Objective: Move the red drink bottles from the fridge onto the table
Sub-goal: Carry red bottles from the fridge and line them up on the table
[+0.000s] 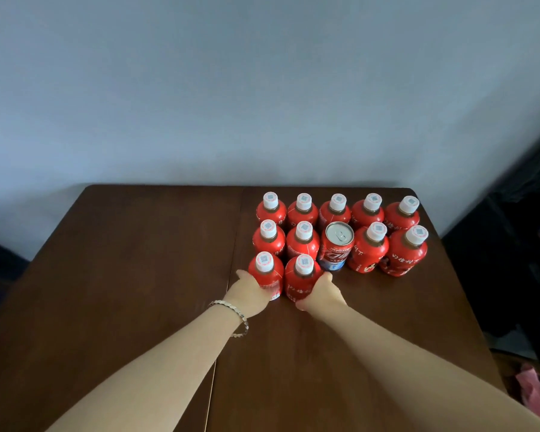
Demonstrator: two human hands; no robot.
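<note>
I see a dark brown wood table (131, 275) w/ a seam down the mid. Right of the seam, toward the far edge, red bottles (370, 213) w/ white caps stand upright in 3 tight rows: 5 at back, then 2, a red can (337, 247), 2 more. In front: front-left bottle (265, 272), front-right bottle (303, 277).

Dim, cool, even light fills the scene; the wall (262, 88) is a flat grey-blue, darkening toward the corners. The dark desk (122, 275) carries a dull sheen and only faint shadows beneath the red bottles (368, 217). Wide-angle distortion bows the desk's edges; label print looks soft.
</note>
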